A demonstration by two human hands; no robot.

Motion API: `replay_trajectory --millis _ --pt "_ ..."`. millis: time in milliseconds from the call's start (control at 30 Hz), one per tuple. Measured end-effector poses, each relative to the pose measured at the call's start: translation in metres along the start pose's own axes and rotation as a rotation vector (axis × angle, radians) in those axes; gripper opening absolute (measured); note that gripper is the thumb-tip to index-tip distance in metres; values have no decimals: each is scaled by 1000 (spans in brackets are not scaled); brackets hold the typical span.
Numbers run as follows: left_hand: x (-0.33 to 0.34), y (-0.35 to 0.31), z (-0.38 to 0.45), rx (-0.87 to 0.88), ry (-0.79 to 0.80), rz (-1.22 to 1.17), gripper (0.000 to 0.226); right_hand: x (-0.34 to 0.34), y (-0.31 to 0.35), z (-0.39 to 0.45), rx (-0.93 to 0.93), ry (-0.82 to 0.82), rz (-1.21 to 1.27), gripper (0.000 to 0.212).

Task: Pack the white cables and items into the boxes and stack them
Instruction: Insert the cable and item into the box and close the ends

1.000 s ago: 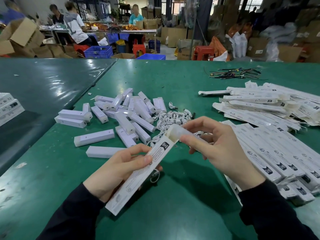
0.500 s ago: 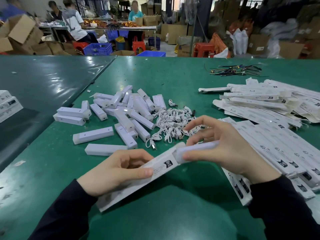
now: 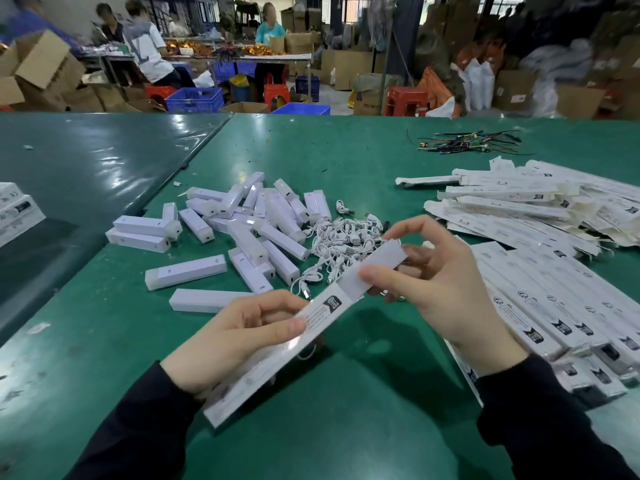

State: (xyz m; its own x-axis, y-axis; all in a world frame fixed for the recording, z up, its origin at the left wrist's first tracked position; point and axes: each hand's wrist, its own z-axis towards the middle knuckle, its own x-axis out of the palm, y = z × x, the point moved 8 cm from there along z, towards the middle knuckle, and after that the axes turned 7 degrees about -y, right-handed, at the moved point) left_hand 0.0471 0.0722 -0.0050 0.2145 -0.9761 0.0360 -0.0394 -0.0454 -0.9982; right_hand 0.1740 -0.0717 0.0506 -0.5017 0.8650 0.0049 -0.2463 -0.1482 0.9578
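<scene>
A long white printed box (image 3: 311,323) lies slanted above the green table, held near its middle by my left hand (image 3: 239,337). A white bar item (image 3: 374,268) sticks out of the box's upper open end. My right hand (image 3: 440,289) pinches that bar between thumb and fingers. A thin white cable loop shows under the box. Beyond the hands lies a heap of coiled white cables (image 3: 343,244), with a scatter of white bar items (image 3: 256,223) to its left.
Flat printed boxes lie in a row at the right (image 3: 554,306), with more piled behind them (image 3: 519,202). A bundle of dark wires (image 3: 464,143) lies farther back. White boxes (image 3: 17,209) sit at the left edge on a darker table. People work at benches behind.
The box has tilted from steep to flatter and back up. My right hand went from the box's open flap to gripping the white bar that now sticks out of the box's end.
</scene>
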Motion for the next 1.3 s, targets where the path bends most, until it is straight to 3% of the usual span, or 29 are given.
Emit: replay_trajectory --millis 100,200,267,333,433,533,700,800,933,1133,1267,1300 --pt "-1 3 0 -44 -40 -64 27 24 -3 -11 -104 81 -137 14" --pt "-8 2 3 -61 -153 -145 34 37 -12 -16 -87 134 -148 30" --pt "-20 1 4 -43 -271 -258 39 32 -14 -16 -75 58 -102 26" --pt "-34 0 3 -14 -374 -331 44 34 -19 -19 -88 72 -235 27" --pt "-42 1 3 14 -455 -408 40 67 -37 -34 -272 409 -702 49" --pt "-44 1 5 27 -482 -409 39 83 -55 -44 -374 578 -916 35" --pt "-48 9 4 -48 -554 -326 43 71 -52 -36 -328 426 -813 13" --pt "-48 16 5 -106 -540 -267 32 60 -48 -29 -177 234 -522 6" --pt "-32 16 7 -128 -392 -170 53 48 -47 -25 4 15 -99 28" --pt "-31 14 6 -67 -469 -213 54 63 -39 -36 -35 128 -59 33" --pt "-28 9 5 -23 -450 -161 54 65 -39 -38 -12 138 -74 11" --pt "-28 8 5 -20 -446 -152 54 64 -39 -39 -14 132 -101 14"
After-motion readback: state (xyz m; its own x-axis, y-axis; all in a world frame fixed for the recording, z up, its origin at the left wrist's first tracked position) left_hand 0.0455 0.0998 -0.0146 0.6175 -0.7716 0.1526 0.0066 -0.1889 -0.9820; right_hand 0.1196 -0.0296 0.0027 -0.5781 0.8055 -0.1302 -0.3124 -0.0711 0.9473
